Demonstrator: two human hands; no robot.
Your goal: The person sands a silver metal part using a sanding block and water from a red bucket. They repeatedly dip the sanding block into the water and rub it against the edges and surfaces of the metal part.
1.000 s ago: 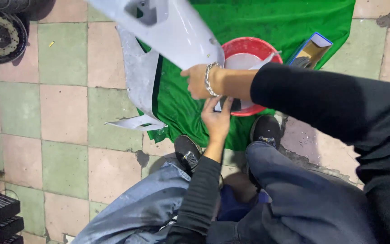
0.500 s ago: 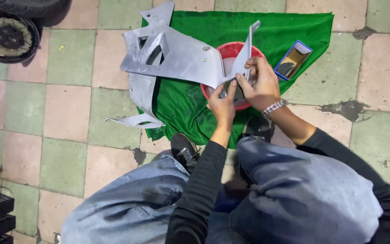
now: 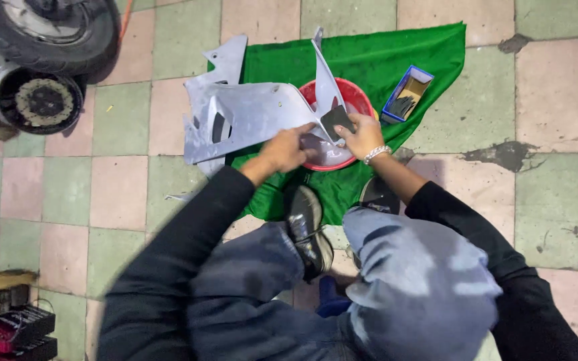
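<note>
The left hand [image 3: 282,150] grips the grey panel [image 3: 249,117] over the red bowl [image 3: 352,100] at 12 o'clock. The right hand [image 3: 362,134] pinches dark sandpaper [image 3: 337,120]. Hold the panel tight and rub gently.

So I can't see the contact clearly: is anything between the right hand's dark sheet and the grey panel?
Nothing visible. The right hand presses the dark sheet straight onto the grey panel, which the left hand grips over the red basin.

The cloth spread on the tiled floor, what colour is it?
Plain green cloth, clearest in the head view.
</note>
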